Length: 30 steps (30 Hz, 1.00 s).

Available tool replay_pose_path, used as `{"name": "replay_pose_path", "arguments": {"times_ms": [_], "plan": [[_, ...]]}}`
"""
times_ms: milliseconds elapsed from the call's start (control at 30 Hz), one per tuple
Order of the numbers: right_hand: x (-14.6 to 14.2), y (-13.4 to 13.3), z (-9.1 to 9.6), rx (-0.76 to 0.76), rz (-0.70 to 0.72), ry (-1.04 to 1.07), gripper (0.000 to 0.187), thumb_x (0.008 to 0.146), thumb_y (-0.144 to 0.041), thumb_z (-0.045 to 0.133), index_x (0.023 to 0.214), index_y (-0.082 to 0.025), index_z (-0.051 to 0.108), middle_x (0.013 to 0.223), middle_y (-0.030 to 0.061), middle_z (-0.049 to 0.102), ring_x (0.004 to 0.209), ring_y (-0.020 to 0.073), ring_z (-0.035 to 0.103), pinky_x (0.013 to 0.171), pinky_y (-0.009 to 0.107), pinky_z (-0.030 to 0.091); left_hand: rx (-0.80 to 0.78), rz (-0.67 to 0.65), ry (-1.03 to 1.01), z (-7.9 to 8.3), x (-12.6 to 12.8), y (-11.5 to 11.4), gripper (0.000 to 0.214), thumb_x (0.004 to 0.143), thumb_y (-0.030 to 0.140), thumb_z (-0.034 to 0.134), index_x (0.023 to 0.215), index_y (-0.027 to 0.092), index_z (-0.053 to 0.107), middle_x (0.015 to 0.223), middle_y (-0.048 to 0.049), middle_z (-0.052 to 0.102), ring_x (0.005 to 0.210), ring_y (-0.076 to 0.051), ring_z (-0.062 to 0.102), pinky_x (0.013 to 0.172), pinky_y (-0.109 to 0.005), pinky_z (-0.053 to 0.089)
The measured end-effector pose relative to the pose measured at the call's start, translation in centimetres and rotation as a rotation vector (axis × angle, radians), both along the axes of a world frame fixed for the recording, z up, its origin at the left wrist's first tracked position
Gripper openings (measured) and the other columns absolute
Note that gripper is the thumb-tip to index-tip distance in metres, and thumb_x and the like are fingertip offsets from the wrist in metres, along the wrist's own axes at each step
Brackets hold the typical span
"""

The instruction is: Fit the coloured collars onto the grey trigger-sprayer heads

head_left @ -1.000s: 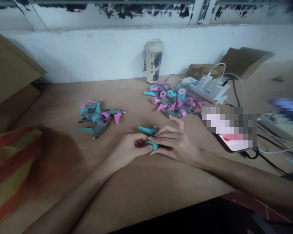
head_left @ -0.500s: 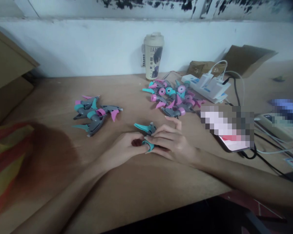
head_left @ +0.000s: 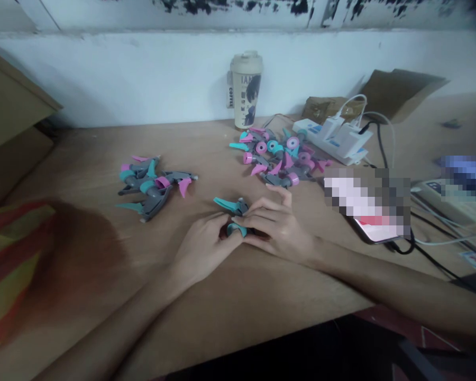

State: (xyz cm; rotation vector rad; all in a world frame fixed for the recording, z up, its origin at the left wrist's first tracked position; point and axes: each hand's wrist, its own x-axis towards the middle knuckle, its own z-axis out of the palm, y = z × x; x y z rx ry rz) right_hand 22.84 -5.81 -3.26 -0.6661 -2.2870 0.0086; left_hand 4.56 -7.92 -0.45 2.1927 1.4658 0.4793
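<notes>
Both my hands meet over one small grey spray-trigger head with teal parts, at the middle of the wooden table. My left hand pinches its teal ring end from the left. My right hand wraps its fingers over the grey body from the right, index finger raised. The teal lever sticks out to the upper left. A small group of the same trigger heads lies to the left, and a larger loose heap in pink, teal and grey lies beyond my right hand.
A cream coffee tumbler stands at the back by the wall. A white power strip with chargers and cables lies at the right, near a phone. Cardboard boxes sit at the left. Striped cloth covers the near left.
My hands have stayed together on the trigger head, the fingers shifting slightly on it. The view has dropped and swung a little, so everything sits higher and further left.
</notes>
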Motion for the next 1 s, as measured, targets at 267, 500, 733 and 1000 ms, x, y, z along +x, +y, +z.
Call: {"name": "replay_pose_path", "arguments": {"times_ms": [267,500,733,1000], "plan": [[-0.20,0.00,0.15,0.032,-0.024,-0.052,0.013,0.086,-0.027,0.055,0.095,-0.020,0.062,0.083,-0.0009,0.069,0.087,0.0145,0.059,0.103,0.042,0.019,0.020,0.008,0.031,-0.18,0.16,-0.02,0.017,0.083,0.023,0.040,0.072,0.018,0.053,0.078,-0.0019,0.061,0.074,-0.018,0.057,0.066,-0.029,0.040],[-0.29,-0.19,0.27,0.012,-0.038,-0.050,0.011,0.085,-0.025,0.056,0.093,-0.019,0.062,0.083,-0.0003,0.069,0.088,0.0153,0.058,0.102,0.042,0.021,-0.041,0.063,0.028,0.19,0.44,-0.31,0.019,0.085,0.025,0.037,0.078,0.019,0.054,0.088,-0.0035,0.062,0.083,-0.020,0.058,0.074,-0.032,0.042],[-0.35,-0.31,0.45,0.004,-0.038,-0.064,0.010,0.085,-0.024,0.055,0.090,-0.019,0.062,0.080,0.0003,0.067,0.087,0.0158,0.058,0.104,0.043,0.017,-0.024,0.057,0.045,0.28,0.55,-0.51,0.018,0.084,0.021,0.036,0.077,0.018,0.053,0.086,-0.0042,0.062,0.081,-0.020,0.058,0.073,-0.033,0.043],[-0.65,-0.41,0.20,0.002,-0.071,-0.079,0.011,0.084,-0.025,0.055,0.091,-0.018,0.061,0.079,0.0000,0.064,0.088,0.0159,0.057,0.106,0.043,0.015,-0.028,0.081,0.036,0.30,0.49,-0.40,0.021,0.084,0.023,0.037,0.071,0.019,0.053,0.083,-0.0039,0.063,0.081,-0.021,0.058,0.071,-0.033,0.042]]}}
